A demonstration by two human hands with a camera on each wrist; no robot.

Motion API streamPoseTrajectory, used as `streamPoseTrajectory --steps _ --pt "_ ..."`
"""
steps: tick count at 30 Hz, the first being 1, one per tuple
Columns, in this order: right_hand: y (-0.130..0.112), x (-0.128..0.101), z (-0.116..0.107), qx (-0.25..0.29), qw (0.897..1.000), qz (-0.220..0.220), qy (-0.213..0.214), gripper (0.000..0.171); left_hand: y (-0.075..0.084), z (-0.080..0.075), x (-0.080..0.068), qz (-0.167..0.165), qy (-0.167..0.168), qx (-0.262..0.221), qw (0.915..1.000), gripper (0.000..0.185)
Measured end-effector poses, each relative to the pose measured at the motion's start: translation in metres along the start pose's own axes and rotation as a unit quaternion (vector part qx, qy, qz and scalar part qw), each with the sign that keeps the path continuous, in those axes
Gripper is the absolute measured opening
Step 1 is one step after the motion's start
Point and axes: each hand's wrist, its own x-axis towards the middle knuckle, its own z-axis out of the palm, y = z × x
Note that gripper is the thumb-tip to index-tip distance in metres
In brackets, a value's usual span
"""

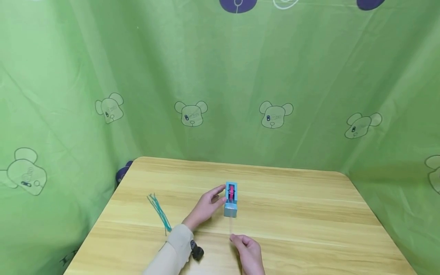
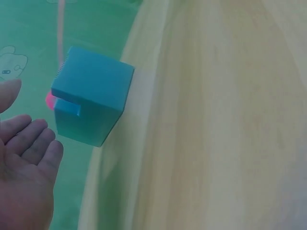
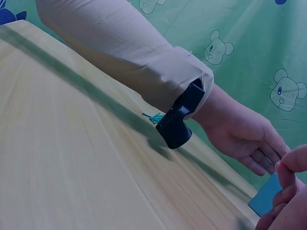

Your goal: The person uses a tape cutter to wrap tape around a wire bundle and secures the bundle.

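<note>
A blue tape dispenser (image 1: 230, 211) with a pink roll core (image 1: 232, 192) stands on the table. From its toothed edge a clear strip of tape (image 1: 231, 225) stretches toward the near side. My right hand (image 1: 249, 253) pinches the end of that strip between thumb and index finger. Beside the dispenser's left side is my left hand (image 1: 204, 207), its fingers loosely extended. In the left wrist view, the left palm and fingers (image 2: 36, 139) show nothing held, next to the dispenser (image 2: 91, 81). Whether the fingertips touch it is hard to tell.
A bundle of thin teal strands (image 1: 159, 214) lies on the wooden table (image 1: 309, 214), left of the left hand. A black camera (image 1: 197, 252) sits on the left wrist. Green curtains (image 1: 227, 68) with printed bear heads surround the table's back and sides.
</note>
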Motion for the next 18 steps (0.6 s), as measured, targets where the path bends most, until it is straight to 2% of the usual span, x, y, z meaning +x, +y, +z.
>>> streamPoseTrajectory --steps 9,15,18 --pt "0.0 0.0 0.0 0.013 1.0 0.001 -0.006 0.026 0.015 -0.008 -0.007 0.013 0.01 -0.012 0.9998 0.056" --pt "-0.001 -0.002 -0.001 0.006 1.0 -0.002 -0.009 0.026 0.046 -0.015 -0.019 0.012 0.004 -0.027 0.9996 0.055" --pt "-0.002 -0.002 -0.001 0.004 1.0 -0.002 -0.011 0.027 0.056 -0.018 -0.023 0.014 0.003 -0.029 0.9995 0.055"
